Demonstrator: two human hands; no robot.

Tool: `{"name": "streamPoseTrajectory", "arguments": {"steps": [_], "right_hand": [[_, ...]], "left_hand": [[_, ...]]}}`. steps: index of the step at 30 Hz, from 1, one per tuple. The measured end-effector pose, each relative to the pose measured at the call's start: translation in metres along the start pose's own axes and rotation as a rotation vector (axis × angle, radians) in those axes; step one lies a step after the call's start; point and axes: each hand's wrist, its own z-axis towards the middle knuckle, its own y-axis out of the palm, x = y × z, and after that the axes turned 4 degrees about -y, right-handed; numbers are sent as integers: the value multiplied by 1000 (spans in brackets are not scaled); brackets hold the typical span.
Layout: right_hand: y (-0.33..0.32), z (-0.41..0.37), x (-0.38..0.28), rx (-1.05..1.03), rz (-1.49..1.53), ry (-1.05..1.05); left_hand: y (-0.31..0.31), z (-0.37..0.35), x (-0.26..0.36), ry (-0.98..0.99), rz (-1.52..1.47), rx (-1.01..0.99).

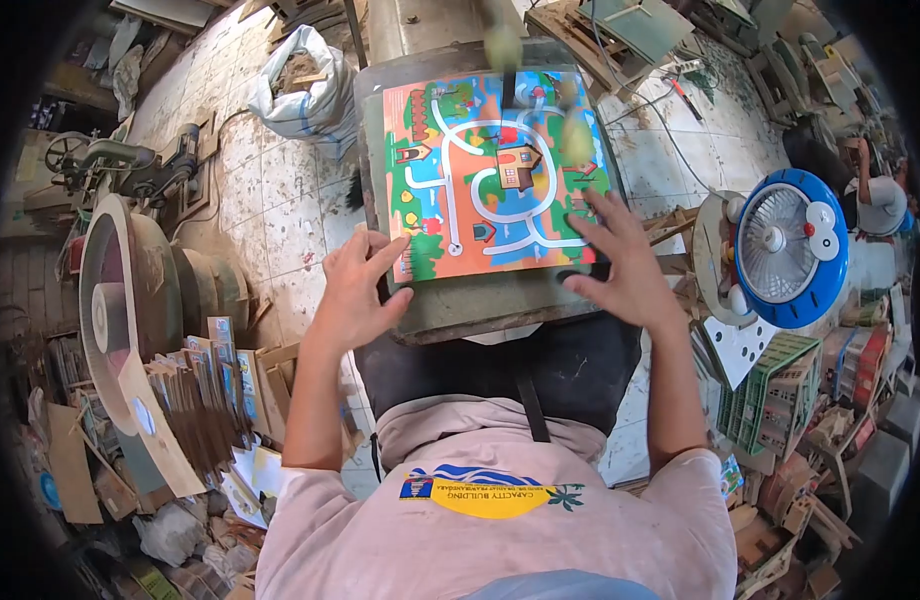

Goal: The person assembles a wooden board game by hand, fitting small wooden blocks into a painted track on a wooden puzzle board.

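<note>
A colourful printed maze board (490,180) with white winding tracks and small house pictures lies flat on a grey machine table (460,310). At its left edge is my left hand (360,285), thumb and index finger apart, the index fingertip at the board's margin. My right hand (620,260) spreads its fingers over the lower right corner, thumb by the front edge. A dark upright machine part (509,88) comes down over the board's far side, partly hidden by blurred pale shapes close to the camera.
A white sack (305,90) stands beyond the table on the left. Stacked thin boards (195,390) and a large wheel-shaped machine (110,290) are at my left. At my right are a blue fan (792,248) and a green crate (770,390). Another person (880,205) sits far right.
</note>
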Motion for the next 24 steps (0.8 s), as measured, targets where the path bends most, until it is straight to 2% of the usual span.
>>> {"name": "streamPoseTrajectory", "arguments": {"steps": [2,4,8,12,15,16,18,20,24], "right_hand": [[8,1,-10,25,18,3],[22,1,-9,90,-87,72],[13,13,13,99,-145,48],[0,28,33,125,-240,40],[0,29,35,232,-240,42],[3,25,26,280,-134,104],[14,16,3,320,-31,161],[33,12,-28,385,35,226],[59,23,-58,322,-95,220]], "left_hand": [[-3,9,-11,29,-20,-44],[3,19,-21,173,-9,42],[10,21,-18,264,4,42],[39,6,22,193,5,154],[51,-7,57,84,43,250],[51,-6,56,80,40,255],[49,-5,46,1,-80,259],[34,17,17,-27,-54,275],[15,64,-58,-5,32,355]]}}
